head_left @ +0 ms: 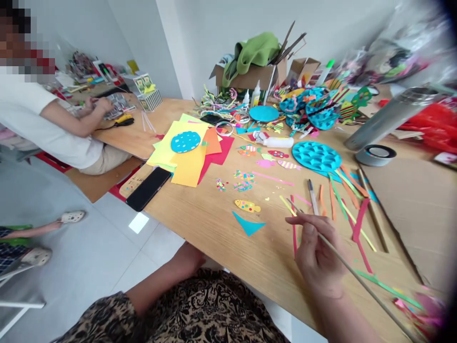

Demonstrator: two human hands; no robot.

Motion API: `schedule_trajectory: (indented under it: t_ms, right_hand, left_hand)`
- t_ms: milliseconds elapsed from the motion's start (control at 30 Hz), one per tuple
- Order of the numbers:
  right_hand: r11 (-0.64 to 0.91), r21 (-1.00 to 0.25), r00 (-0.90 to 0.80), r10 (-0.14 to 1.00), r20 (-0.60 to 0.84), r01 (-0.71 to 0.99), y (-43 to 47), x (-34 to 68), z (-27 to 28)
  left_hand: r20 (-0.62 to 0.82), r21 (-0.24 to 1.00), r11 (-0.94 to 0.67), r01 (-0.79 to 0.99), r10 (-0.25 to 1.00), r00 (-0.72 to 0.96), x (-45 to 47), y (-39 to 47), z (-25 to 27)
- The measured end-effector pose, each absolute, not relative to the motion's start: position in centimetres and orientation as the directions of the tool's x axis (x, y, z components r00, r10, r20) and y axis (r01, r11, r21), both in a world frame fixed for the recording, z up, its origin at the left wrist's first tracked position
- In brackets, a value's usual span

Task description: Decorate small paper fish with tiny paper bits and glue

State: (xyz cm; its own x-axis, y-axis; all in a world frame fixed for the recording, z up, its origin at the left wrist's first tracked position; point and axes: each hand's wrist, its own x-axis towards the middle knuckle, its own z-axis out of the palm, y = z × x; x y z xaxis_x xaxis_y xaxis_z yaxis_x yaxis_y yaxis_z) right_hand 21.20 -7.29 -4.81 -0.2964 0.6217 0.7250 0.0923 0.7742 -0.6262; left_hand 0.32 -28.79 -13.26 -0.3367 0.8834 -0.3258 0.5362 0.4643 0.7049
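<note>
Pinched between the thumb and fingers of my right hand [317,247] is a long thin stick [360,281], its tip pointing up and left over the table. Around that tip lie a red paper strip [294,233] and a yellow strip [287,206]. Left of the hand are a blue paper triangle [249,225] and a yellow paper fish [247,206] with coloured dots. A pen [313,196] lies just beyond the knuckles. My left hand [191,259] is low by the table's front edge, over my lap; its fingers are hidden.
Coloured paper sheets [193,166], a black phone [149,188] and a blue scalloped disc [316,156] lie on the table. A steel flask [389,119] and a tape roll [376,155] stand at the right, near cardboard [421,205]. Another person [46,114] works at the left.
</note>
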Motion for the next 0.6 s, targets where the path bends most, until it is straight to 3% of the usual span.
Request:
schedule_trajectory:
  t_ms: [33,133,200,267,333,433,533,600]
  right_hand:
    - [0.773,-0.629,-0.305,0.622,0.722,0.088,-7.4,21.1,-4.7]
    - [0.766,-0.638,-0.326,0.623,0.711,0.073,-7.8,20.9,-4.5]
    - [0.766,-0.638,-0.335,0.621,0.708,0.071,-8.1,20.7,-4.4]
    - [0.773,-0.631,-0.336,0.613,0.715,0.067,-8.3,20.5,-4.3]
    - [0.782,-0.62,-0.333,0.602,0.726,0.061,-8.4,20.3,-4.2]
    - [0.792,-0.606,-0.332,0.594,0.733,0.08,-8.1,20.1,-4.3]
    - [0.776,-0.616,-0.328,0.622,0.711,0.134,-7.5,20.0,-4.5]
    - [0.763,-0.624,-0.331,0.641,0.693,0.169,-7.1,20.0,-4.8]
  left_hand:
    - [-0.358,0.663,0.466,0.586,0.885,-0.299,-0.2,-29.9,-12.8]
    - [-0.538,0.352,0.38,0.855,0.83,-0.148,-0.4,-32.2,-10.7]
    - [-0.581,0.312,0.318,0.895,0.81,-0.085,0.4,-32.7,-8.5]
    - [-0.587,0.367,0.263,0.892,0.81,0.003,1.3,-32.4,-5.7]
    - [-0.514,0.488,0.198,0.85,0.853,0.096,1.8,-31.7,-2.8]
    - [-0.292,0.61,0.073,0.789,0.946,0.139,1.2,-29.8,0.4]
    - [-0.04,0.601,0.009,0.799,0.999,0.018,-0.4,-26.8,1.6]
    - [0.111,0.529,-0.068,0.846,0.994,0.01,-1.3,-24.2,1.5]
